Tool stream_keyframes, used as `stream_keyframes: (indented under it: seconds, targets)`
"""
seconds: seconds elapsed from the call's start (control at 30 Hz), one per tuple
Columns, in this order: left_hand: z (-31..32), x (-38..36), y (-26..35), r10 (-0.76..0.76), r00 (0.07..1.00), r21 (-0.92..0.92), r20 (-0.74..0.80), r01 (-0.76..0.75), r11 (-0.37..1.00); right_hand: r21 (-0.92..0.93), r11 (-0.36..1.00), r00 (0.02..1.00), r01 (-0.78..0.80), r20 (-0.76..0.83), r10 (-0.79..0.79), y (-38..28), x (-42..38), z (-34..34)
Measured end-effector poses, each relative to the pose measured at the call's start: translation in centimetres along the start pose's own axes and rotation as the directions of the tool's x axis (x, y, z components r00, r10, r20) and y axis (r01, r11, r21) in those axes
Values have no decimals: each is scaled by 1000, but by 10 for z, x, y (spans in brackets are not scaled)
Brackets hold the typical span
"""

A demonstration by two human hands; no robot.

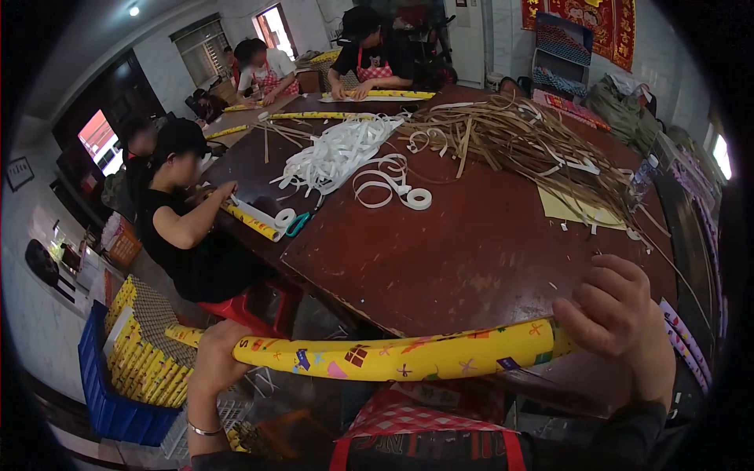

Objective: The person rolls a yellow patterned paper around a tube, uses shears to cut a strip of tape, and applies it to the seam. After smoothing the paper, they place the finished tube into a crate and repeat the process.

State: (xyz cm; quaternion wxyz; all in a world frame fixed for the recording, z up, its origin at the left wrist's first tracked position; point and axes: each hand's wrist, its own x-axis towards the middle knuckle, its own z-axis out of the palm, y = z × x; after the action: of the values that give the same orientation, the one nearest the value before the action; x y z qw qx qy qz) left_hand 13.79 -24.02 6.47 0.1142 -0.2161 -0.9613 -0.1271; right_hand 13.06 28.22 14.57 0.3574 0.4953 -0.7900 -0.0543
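A long yellow roll of gift-wrapping paper (424, 357), printed with gifts and bows, lies crosswise in front of my body at the table's near edge. My left hand (218, 355) is closed around its left end, and a short piece of the roll sticks out beyond the hand. At the other end, my right hand (609, 306) is curled with its fingers bent in, close against the roll's tip. What its fingers hold, if anything, is hidden.
Brown strips (503, 133) and white strips (342, 153) lie heaped on the dark red table (424, 259), near a white tape roll (419, 198). A co-worker (181, 212) sits at left beside blue-handled scissors (298, 224). A blue crate (118, 408) holds yellow rolls. Other people work at the back.
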Motion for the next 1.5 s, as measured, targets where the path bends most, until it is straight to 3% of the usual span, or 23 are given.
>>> stream_keyframes:
  seconds: [0.03, 0.1, 0.13, 0.2, 0.33, 0.4, 0.47, 0.5, 0.53, 0.57, 0.7, 0.8, 0.87, 0.97, 1.0, 1.07, 1.1, 1.2, 1.27, 1.3, 1.33, 1.4, 1.5]
  targets:
    - [-3, 2, -4, -1, 1000, -1, 0, 1, 1000, -36, 999, 1000, 9, -19, -10, 0, 2, -2]
    - [-11, 4, -17, 78, 934, -213, 350, -2, 977, -78, 997, 1000, 18, -8, -19, -3, 4, -6]
    - [-12, 8, -22, 76, 934, -214, 349, 0, 977, -92, 995, 1000, 22, -5, -23, -4, 6, -8]
    - [-11, 17, -33, 120, 694, -332, 710, 180, 926, -50, 998, 998, 41, 52, -39, -8, 6, -9]
    - [-1, 23, -32, 85, 646, -358, 759, 305, 882, 52, 996, 995, 79, 63, -82, -11, 5, -5]
    - [2, 22, -19, 8, 900, -258, 435, 116, 959, 75, 997, 991, 36, 128, -45, -6, 2, -9]
    - [6, 23, 0, -26, 957, -196, 288, 86, 977, 98, 995, 995, -7, 101, -3, -4, -2, -5]
    - [15, 21, 2, 27, 999, -7, -41, -27, 1000, 123, 991, 996, -49, 74, 40, -4, -3, -3]
    - [23, 18, 1, 142, 927, 209, -347, -71, 975, 127, 991, 997, -47, 74, 37, -4, -4, -2]
    - [30, 17, -3, 193, 862, 309, -468, -45, 950, 143, 987, 994, -69, 99, 55, -5, -4, -1]
    - [27, 17, -5, 257, 777, 345, -575, -55, 937, 154, 983, 994, -96, 73, 86, -9, -6, 3]
    - [0, 20, 9, 200, 925, 312, -323, -95, 945, 107, 992, 998, -65, 32, 62, -8, -5, 1]
    - [-16, 24, 17, 94, 994, 72, 47, -97, 993, 92, 994, 998, -53, 36, 50, -8, -4, -1]
    - [-25, 26, -7, 88, 761, -224, 643, 77, 972, 89, 996, 999, -27, 48, 23, -13, -6, 0]
    - [-23, 30, -11, 86, 762, -222, 642, 78, 972, 84, 996, 999, -19, 44, 15, -14, -6, 0]
    - [-20, 36, -16, 138, 564, -363, 814, 308, 879, 77, 997, 996, 13, 89, -20, -14, -4, -4]
    - [-16, 36, -18, 140, 565, -364, 813, 306, 880, 75, 997, 993, 25, 114, -33, -14, -4, -5]
    - [-11, 35, -8, 116, 664, -353, 739, 235, 906, 107, 994, 984, -9, 176, -10, -16, -10, -6]
    - [-12, 34, 20, 78, 947, -279, 311, 13, 960, 146, 987, 986, -64, 160, 40, -19, -14, -3]
    - [-8, 31, 28, 83, 991, -122, 103, -70, 990, 169, 982, 986, -89, 153, 63, -20, -15, -2]
    - [-2, 26, 29, 79, 991, -122, 104, -66, 990, 192, 975, 986, -113, 146, 85, -20, -16, -1]
    - [11, 23, 28, 202, 942, 241, -269, -137, 961, 231, 961, 972, -150, 210, 101, -21, -17, -2]
    - [6, 23, 31, 239, 939, 250, -249, -176, 952, 235, 963, 942, -129, 334, 45, -22, -14, -4]
